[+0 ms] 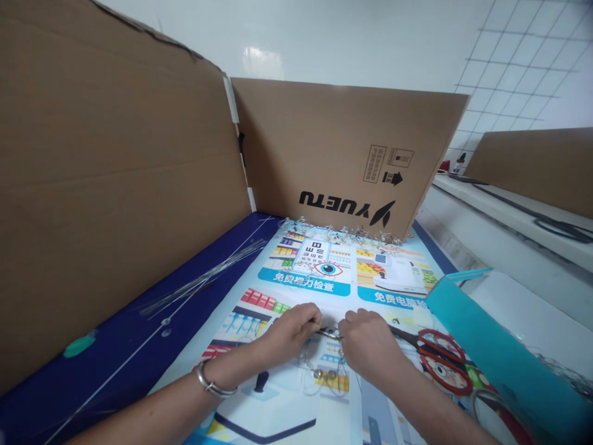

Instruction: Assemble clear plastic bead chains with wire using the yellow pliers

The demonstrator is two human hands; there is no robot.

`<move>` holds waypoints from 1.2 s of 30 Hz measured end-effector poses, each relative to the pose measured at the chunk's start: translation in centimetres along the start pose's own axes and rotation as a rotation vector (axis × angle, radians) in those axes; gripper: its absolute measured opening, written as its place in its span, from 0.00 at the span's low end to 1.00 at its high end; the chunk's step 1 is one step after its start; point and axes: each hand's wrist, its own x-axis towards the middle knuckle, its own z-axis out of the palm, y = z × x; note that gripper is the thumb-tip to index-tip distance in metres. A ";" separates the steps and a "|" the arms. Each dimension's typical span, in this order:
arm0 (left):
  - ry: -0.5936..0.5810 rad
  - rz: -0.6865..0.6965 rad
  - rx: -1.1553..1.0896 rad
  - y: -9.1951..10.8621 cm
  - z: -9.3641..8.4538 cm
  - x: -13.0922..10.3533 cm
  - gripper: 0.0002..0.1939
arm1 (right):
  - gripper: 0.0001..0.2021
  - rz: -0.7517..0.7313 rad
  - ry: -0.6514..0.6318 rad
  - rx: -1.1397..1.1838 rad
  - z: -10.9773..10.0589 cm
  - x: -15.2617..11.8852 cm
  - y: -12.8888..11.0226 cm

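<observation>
My left hand (299,326), with a silver bangle (213,382) on its wrist, is closed with the fingers pinched together. Facing it, my right hand (368,339) is closed too, knuckles up. A small shiny metal piece (330,333) with a dark part spans the short gap between them; its exact kind is partly hidden by my fingers. Thin wire loops (311,384) with small round bits hang or lie just below the hands. Red-handled scissors (442,358) lie to the right, their blades running toward my right hand and partly behind it.
A printed sheet (340,303) covers the blue table (139,364). Cardboard panels (324,142) stand at the back and left. Curly wire bits (347,235) line the back panel's foot. Long straight wires (208,275) lie at left. A teal-sided box (500,346) stands at right.
</observation>
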 end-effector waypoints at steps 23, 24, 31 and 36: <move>-0.066 0.008 -0.394 -1.3 -2.0 0.1 0.10 | 0.03 0.023 0.294 0.070 1.4 -0.4 0.6; -0.063 0.011 -0.413 -1.4 -2.0 0.1 0.10 | 0.03 0.020 0.307 0.068 1.4 -0.4 0.6; -0.060 0.043 -0.465 -1.1 -2.1 0.2 0.10 | 0.03 0.003 0.348 0.034 1.2 -0.4 0.7; -0.044 0.044 -0.434 -0.7 -2.0 0.1 0.09 | 0.03 -0.005 0.301 -0.001 0.5 -0.6 0.5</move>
